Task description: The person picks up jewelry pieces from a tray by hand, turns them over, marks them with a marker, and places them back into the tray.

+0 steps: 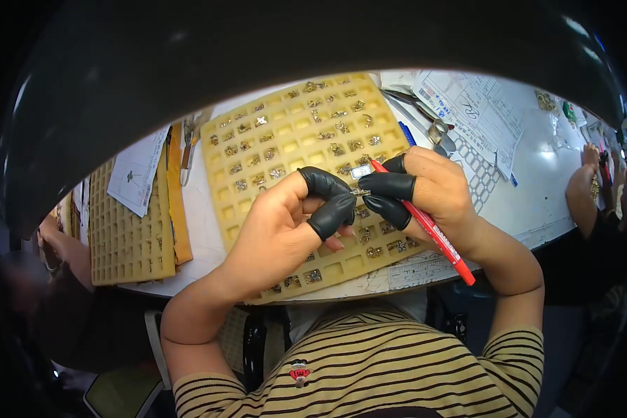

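Note:
A small metal jewelry piece [359,192] is pinched between the black-covered fingertips of my left hand [285,216] and my right hand [432,188]. A red pen [435,233] lies through the fingers of my right hand, its lower end pointing toward my body. Just above the fingertips is a small white label [361,171]. Under both hands lies a yellow compartment tray [219,198], with small metal pieces in many of its compartments. My hands hide part of the tray.
On the left, a second yellow tray [108,240] carries a paper sheet [138,171]. Tweezers [187,150] lie between the trays. Pliers [414,101], a blue item [406,132] and printed papers [477,104] are at the upper right. Other people's arms show at both sides.

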`<control>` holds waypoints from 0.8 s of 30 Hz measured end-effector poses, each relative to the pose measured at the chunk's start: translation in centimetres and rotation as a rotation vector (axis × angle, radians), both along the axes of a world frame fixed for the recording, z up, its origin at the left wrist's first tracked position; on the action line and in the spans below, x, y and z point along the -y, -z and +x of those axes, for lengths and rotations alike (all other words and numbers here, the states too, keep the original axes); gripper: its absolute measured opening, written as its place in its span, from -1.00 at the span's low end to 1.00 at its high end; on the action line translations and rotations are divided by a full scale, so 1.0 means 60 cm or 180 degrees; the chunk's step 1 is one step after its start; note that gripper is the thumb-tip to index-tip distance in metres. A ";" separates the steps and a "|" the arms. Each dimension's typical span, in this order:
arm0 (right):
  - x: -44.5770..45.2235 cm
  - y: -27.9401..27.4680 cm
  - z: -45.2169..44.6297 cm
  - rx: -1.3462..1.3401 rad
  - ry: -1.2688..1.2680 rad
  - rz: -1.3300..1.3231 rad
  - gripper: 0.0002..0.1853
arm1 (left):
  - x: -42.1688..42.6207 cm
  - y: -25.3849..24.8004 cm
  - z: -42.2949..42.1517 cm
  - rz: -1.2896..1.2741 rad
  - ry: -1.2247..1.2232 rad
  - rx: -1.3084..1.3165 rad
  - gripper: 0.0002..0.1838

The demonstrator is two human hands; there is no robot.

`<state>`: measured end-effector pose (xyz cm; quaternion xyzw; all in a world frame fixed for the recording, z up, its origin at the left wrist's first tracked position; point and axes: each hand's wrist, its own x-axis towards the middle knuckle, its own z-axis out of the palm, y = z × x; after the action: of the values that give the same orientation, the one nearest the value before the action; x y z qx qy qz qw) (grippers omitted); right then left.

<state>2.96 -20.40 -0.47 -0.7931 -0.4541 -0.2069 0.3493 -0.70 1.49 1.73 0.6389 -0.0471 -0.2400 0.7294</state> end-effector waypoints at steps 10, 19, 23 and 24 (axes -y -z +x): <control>-0.005 0.000 -0.001 0.0013 0.0010 0.0068 -0.66 | 0.001 0.007 -0.006 -0.0009 -0.0051 0.0281 -0.83; -0.006 0.002 -0.002 0.0003 0.0017 0.0034 -0.68 | 0.004 0.003 -0.008 0.0176 -0.0132 0.0404 -0.84; -0.008 0.000 -0.003 -0.0029 -0.0017 0.0103 -0.70 | 0.004 0.003 -0.008 0.0083 -0.0144 0.0377 -0.85; -0.008 -0.001 -0.003 -0.0030 -0.0011 0.0088 -0.70 | 0.004 0.003 -0.008 0.0077 -0.0138 0.0369 -0.85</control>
<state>2.76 -19.90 -0.41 -0.7883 -0.4510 -0.2087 0.3627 -1.19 1.26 1.56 0.6614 -0.0725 -0.1873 0.7227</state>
